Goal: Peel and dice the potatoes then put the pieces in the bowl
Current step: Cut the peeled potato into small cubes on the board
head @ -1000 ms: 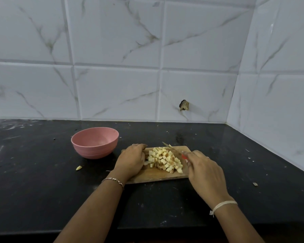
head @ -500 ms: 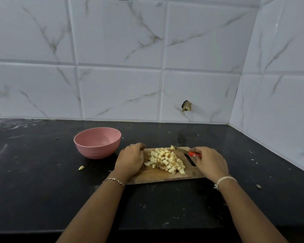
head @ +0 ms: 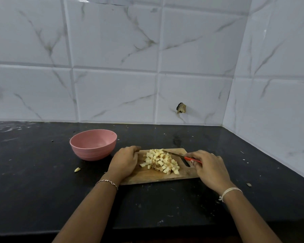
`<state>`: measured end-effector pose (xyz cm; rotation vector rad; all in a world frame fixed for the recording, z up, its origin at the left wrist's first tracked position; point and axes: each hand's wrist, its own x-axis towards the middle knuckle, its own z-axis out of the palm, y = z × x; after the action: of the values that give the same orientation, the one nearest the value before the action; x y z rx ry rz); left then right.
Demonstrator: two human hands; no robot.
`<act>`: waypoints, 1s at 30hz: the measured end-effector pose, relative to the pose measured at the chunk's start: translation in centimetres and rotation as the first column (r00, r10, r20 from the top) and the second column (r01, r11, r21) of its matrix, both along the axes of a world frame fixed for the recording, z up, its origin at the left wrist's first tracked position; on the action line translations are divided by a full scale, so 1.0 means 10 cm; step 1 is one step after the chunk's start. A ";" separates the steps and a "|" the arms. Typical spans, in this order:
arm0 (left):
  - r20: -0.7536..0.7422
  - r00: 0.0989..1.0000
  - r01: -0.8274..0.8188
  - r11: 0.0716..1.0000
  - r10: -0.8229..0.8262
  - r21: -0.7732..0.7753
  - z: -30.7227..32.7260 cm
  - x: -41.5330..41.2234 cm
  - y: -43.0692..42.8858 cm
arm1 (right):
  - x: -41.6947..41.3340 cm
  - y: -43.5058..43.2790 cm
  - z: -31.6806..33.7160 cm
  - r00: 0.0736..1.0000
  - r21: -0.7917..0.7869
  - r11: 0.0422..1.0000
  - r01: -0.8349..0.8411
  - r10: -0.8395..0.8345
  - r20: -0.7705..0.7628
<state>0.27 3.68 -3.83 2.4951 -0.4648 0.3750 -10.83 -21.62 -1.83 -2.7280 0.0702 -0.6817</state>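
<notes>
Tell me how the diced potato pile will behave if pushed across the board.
Pushed with the knife, the diced potato pile of loose small cubes will probably spread rather than slide as one. Flat faces suggest they tumble, not roll far. The board shows no rim, so some may drop off.

Black counter [head: 42,199] — bowl [head: 93,152], board [head: 147,178]

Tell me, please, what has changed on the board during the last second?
The right hand drew back to the right, from over the pile to the right end of the board, still holding the knife. The blade tip now reaches only the pile's far edge. Nothing was let go. The left hand kept its hold on the board's left end. The pile and the bowl stayed put.
</notes>
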 end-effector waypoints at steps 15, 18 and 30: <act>0.222 0.969 0.111 0.994 -0.111 0.014 0.01 -0.30 -0.06 | -0.21 0.22 0.11 0.999 -0.119 0.992 -0.029 0.033 0.032; 0.291 0.941 0.172 0.985 -0.173 0.031 0.00 -0.34 -0.16 | -0.23 0.22 0.15 0.997 -0.110 0.991 -0.071 0.075 0.033; 0.328 0.938 0.109 0.993 -0.115 0.036 -0.04 -0.21 -0.20 | -0.28 0.15 0.21 0.986 -0.046 0.986 -0.162 0.164 0.034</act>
<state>-1.79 1.71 -4.28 2.4145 -0.7424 0.7523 -13.59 -20.14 0.30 -2.7225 -0.1768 -0.6945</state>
